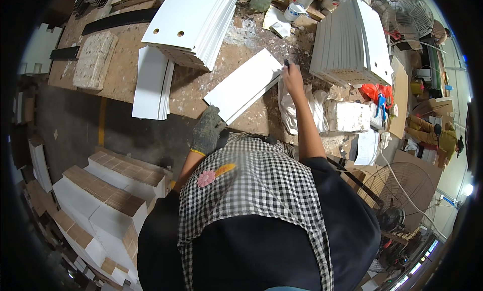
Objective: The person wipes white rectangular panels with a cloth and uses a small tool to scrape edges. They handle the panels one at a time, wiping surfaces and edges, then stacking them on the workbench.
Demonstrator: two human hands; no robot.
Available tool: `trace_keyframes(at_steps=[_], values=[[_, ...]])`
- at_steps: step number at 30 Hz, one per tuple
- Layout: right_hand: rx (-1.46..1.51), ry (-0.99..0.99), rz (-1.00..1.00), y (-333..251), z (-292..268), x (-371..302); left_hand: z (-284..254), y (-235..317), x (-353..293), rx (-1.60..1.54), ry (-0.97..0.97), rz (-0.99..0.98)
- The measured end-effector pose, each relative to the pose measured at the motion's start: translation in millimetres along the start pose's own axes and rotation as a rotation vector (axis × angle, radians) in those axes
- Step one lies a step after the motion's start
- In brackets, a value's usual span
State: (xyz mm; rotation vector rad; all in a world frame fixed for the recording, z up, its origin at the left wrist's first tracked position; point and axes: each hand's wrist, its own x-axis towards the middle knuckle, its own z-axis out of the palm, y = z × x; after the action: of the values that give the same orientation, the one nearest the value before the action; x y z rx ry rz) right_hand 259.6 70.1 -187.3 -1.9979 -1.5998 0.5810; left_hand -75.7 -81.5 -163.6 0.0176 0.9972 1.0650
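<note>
A white rectangular board [245, 85] lies slantwise on the worn wooden workbench [188, 97]. My left hand [209, 126], in a grey knitted glove with a yellow cuff, grips the board's near left end at the bench edge. At the far right end, my bare right hand [293, 80] is closed around a small black stick-like thing [287, 63], whose kind I cannot make out. Left of the board rises a tall stack of white boards [193, 19] with holes near their ends; another stack [347, 44] stands to the right.
White offcut panels [152, 84] overhang the bench's front edge. A foam-like block [95, 60] sits far left, a wrapped white block [347, 116] right, beside crumpled plastic [302, 110]. Stacked white boards [100, 190] fill the floor at left. A large fan [397, 195] stands at right.
</note>
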Motion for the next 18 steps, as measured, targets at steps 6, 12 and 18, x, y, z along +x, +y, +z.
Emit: trace_keyframes(at_steps=[6,12,18], values=[[-0.088,-0.041,0.118,-20,11,8,1,6,11,-0.017,0.118,0.113],[0.382,-0.044,-0.062,27,30,20,49,40,6,0.051,0.348,0.124],[0.764,0.076,0.171,-16,2,-24,5,23,26,-0.064,0.2,0.044]])
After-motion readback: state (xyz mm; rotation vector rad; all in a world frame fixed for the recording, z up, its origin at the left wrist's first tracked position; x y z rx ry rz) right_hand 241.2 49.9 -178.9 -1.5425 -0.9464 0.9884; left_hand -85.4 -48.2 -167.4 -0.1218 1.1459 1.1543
